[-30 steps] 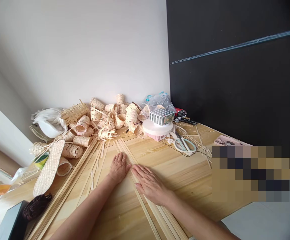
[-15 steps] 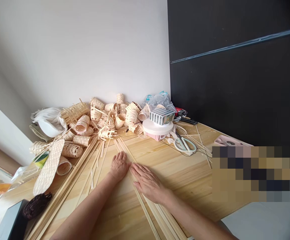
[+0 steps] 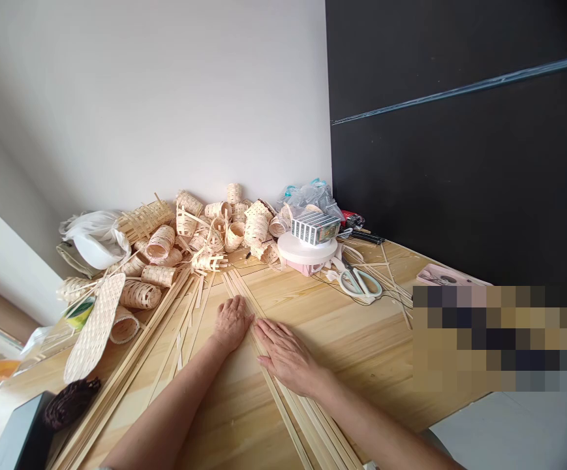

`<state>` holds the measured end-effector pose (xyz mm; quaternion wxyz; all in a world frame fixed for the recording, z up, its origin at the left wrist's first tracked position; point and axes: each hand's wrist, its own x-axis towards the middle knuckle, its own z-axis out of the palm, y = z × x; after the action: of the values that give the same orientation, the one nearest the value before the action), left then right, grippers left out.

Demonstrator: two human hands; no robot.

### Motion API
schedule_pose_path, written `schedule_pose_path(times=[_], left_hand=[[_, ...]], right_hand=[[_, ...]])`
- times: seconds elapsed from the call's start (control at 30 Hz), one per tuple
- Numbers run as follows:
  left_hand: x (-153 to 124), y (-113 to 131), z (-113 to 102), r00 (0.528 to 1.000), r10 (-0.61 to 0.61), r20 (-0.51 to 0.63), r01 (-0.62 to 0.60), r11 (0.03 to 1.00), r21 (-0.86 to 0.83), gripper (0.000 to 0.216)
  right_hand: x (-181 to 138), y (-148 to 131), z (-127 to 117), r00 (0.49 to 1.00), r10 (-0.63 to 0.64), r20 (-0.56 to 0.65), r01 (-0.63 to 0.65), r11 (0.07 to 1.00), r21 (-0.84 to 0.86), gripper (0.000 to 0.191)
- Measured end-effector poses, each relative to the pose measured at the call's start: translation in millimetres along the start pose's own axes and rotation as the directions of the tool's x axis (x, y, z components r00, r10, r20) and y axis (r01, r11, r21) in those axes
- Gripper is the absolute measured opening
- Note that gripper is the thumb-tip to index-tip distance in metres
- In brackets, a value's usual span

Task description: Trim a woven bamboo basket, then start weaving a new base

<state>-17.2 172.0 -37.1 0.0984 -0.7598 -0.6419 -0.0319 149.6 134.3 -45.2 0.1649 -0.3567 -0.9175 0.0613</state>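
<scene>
My left hand [image 3: 233, 323] rests palm down on the table, its fingers bent and drawn together over long, pale bamboo strips [image 3: 237, 285]. Its thumb points toward my right hand. Just to the right, my right hand [image 3: 287, 358] lies flat with its fingers stretched out, across the same strips. The fingertips of both hands are close together. From under my right hand the strips [image 3: 312, 424] run down toward the near edge. What lies under both palms is hidden.
Woven baskets [image 3: 214, 228] are heaped against the wall. More strips [image 3: 131, 365] lie on the left, near an oval woven piece [image 3: 96, 326], dark cord [image 3: 72, 403] and a dark box [image 3: 19, 427]. Scissors [image 3: 360, 284] and a white turntable [image 3: 307, 249] bearing a box are at the back right.
My left hand's fingers look slightly more bent. My right hand stays flat in nearly the same place. The whole view has shifted a little.
</scene>
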Motion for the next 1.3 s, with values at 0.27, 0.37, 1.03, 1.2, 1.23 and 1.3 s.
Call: schedule_pose_path(times=[0.27, 0.37, 1.03, 1.2, 1.23, 1.3], left_hand=[[0.3, 0.8, 0.2, 0.999, -0.004, -0.033, 0.003, 1.000, -0.010, 0.040], [0.5, 0.0, 2.4, 0.999, -0.003, -0.045, 0.002, 1.000, -0.006, 0.040], [3.2, 2.1, 0.8, 0.998, -0.012, -0.067, 0.012, 1.000, -0.007, 0.033], [3.0, 2.3, 2.9, 0.997, -0.017, -0.078, 0.017, 1.000, -0.001, 0.029], [3.3, 2.1, 2.8, 0.997, -0.018, -0.075, 0.018, 1.000, 0.000, 0.029], [4.6, 1.4, 2.1, 0.998, -0.022, -0.062, 0.022, 1.000, 0.003, 0.028]], right_hand=[[1.4, -0.4, 1.1, 1.000, 0.024, 0.013, -0.024, 1.000, 0.002, 0.054], [0.7, -0.4, 1.1, 1.000, 0.021, 0.016, -0.021, 1.000, 0.006, 0.053], [1.3, -1.0, 3.3, 1.000, 0.024, -0.003, -0.024, 1.000, 0.003, 0.052], [4.9, -2.6, 4.1, 0.999, 0.037, 0.003, -0.037, 0.999, -0.003, 0.051], [5.3, -2.7, 4.2, 0.999, 0.038, 0.004, -0.038, 0.999, -0.002, 0.051], [5.6, -2.7, 4.0, 0.999, 0.039, 0.005, -0.039, 0.999, 0.002, 0.051]])
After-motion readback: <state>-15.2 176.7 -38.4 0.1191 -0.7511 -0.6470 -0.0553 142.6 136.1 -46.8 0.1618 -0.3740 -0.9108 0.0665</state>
